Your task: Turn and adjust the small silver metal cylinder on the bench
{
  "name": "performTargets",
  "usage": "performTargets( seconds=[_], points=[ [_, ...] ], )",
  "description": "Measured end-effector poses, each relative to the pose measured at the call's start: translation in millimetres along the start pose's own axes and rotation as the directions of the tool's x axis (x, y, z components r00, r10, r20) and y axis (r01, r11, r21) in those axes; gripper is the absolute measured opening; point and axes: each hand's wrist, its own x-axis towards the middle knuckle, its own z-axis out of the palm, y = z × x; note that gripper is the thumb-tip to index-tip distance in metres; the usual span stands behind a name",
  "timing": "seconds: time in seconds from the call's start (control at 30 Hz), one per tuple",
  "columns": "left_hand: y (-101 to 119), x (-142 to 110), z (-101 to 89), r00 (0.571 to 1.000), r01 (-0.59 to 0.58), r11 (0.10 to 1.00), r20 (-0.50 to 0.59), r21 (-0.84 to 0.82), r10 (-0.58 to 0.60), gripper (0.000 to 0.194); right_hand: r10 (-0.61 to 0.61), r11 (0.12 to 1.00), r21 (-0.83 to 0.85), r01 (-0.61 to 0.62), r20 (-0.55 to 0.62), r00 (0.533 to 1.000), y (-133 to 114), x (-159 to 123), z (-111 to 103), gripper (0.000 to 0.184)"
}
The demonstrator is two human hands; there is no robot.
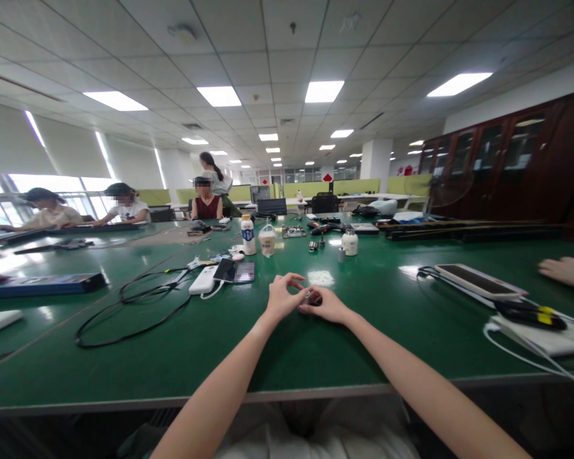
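Observation:
Over the green table, my left hand and my right hand meet in front of me. Between their fingertips is a small shiny object, mostly covered by the fingers and too small to name. Both hands are closed on it, with thumbs and fingers curved around it. Beyond them stand a small metal cylinder, a white bottle, a lidded plastic cup and a bottle with a blue label. Small dark metal parts lie near the cylinder.
To the left are a white power bank, a phone and a looped black cable. On the right lie another phone-like device, cables and a co-worker's hand. A circuit board sits farther back. Several people are around the table's far left.

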Motion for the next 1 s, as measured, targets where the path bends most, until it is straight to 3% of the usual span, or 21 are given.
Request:
performTargets(
  seconds=[0.23,0.53,0.67,0.87,1.0],
  points=[
    [-11,1,6.9,0.997,0.012,0.994,0.083,-0.106,-0.004,0.029,-0.01,1.0,-0.011,0.01,0.0,1.0,1,0,0,0.04],
    [-12,4,5.5,0.998,0.061,0.992,0.0,-0.114,-0.061,0.033,-0.009,1.0,-0.017,0.009,0.002,1.0,-1,0,0,0.042],
    [-25,9,-1.6,0.991,0.127,0.99,-0.035,-0.063,-0.129,0.032,0.001,1.0,-0.027,-0.001,-0.006,1.0,-3,-1,0,0.042],
    [-55,8,-5.9,0.969,0.234,0.968,0.059,0.087,-0.239,0.028,0.005,1.0,-0.026,-0.005,0.003,1.0,-3,-1,0,0.041],
    [-59,7,-4.6,0.96,0.273,0.955,0.034,0.113,-0.278,0.032,0.008,1.0,-0.027,-0.008,0.002,1.0,-4,-1,0,0.041]
  ],
)
